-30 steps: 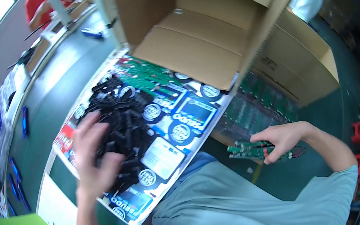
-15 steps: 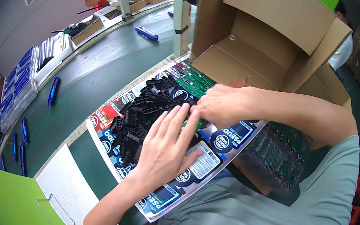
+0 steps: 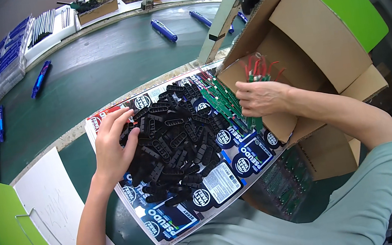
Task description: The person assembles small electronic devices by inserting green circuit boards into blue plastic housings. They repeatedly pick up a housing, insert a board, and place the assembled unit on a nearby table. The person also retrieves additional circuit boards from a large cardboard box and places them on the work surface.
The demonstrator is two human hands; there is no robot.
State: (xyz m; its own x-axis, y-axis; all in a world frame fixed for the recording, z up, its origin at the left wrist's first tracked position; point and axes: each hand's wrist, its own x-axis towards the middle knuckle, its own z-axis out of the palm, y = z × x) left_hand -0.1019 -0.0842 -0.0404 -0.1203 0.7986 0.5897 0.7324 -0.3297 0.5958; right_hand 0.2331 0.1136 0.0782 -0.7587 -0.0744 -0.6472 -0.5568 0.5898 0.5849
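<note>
My right hand is closed around a bundle of narrow green circuit boards whose red wires stick up above my fingers. It is at the right end of the printed sheets, beside a cardboard box. More green circuit boards lie in a row just left of that hand. A heap of small black slotted plastic parts covers the middle of the sheets. At the heap's left edge, my left hand has its thumb and fingers apart, with nothing held; whether its fingertips touch the parts is unclear.
An open cardboard box stands at the right. Below it is a clear bag of green boards. Behind the sheets runs a green conveyor belt carrying several blue pen-like devices. A post rises at its near edge. Co-workers sit beyond.
My hands were together over the heap's right side and have moved apart. The left went to the heap's left edge; the right moved toward the box with the boards. The view shifted slightly.
</note>
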